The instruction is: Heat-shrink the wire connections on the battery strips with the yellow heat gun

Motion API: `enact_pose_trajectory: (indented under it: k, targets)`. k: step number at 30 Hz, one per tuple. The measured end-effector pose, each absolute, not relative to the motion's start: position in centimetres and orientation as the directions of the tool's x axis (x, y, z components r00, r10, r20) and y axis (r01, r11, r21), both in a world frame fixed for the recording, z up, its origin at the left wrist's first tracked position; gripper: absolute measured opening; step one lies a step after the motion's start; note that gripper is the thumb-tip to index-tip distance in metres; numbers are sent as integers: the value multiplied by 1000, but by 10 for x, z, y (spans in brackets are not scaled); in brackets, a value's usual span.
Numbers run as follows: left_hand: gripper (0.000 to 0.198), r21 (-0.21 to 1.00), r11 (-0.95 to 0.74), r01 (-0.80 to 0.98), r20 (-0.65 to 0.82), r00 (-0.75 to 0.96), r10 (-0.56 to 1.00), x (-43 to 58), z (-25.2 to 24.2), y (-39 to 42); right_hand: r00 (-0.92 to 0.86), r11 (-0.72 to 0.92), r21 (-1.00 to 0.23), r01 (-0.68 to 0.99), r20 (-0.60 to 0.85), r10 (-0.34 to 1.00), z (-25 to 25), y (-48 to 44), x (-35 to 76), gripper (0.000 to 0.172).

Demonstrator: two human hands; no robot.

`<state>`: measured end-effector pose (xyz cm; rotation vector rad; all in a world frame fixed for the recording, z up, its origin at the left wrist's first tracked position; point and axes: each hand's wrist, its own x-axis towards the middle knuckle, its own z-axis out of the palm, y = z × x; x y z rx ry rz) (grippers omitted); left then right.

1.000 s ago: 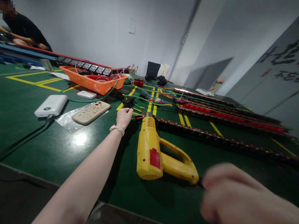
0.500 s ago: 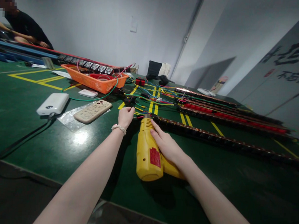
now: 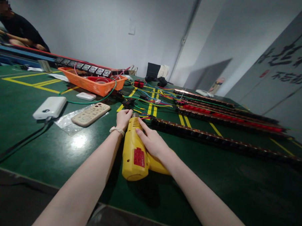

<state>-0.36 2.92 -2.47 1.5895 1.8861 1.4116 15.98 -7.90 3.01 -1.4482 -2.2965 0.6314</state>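
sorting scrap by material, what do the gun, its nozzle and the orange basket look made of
Gun: likely hard plastic, low sheen; the smooth yellow shell has moulded slots and a recessed hole.
Nozzle: probably metal, dull grey, though only its colour suggests it.
Basket: seemingly plastic, semi-matt, judging by its even orange colour and thin rim.

The place looks like a workshop for electrical assembly. A green worktable [image 3: 46, 148] marked with yellow lines spans the frame. Long dark strips [image 3: 202, 133] stretch across the right, loose coloured wires [image 3: 165, 105] spread near the centre, and a yellow heat gun [image 3: 133, 142] is just below. An orange basket [image 3: 102, 90] holds parts left of centre; a co-worker [image 3: 24, 31] is at upper left.
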Motion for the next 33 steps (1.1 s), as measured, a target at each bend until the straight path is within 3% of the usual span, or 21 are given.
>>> enact_pose_trajectory:
  k: [9,23,33]
  targets:
    - [36,801,-114,588,372,-339,864,-3,-24,26,-417,369,-546,752,39,908,28,-72,166,67]
    - [38,789,-116,603,408,-373,833,1,-22,25,-321,288,-602,745,55,945,38,-79,209,59]
    - [39,808,-77,584,358,-383,852,1,-20,21,-314,287,-551,784,46,948,32,-72,207,71]
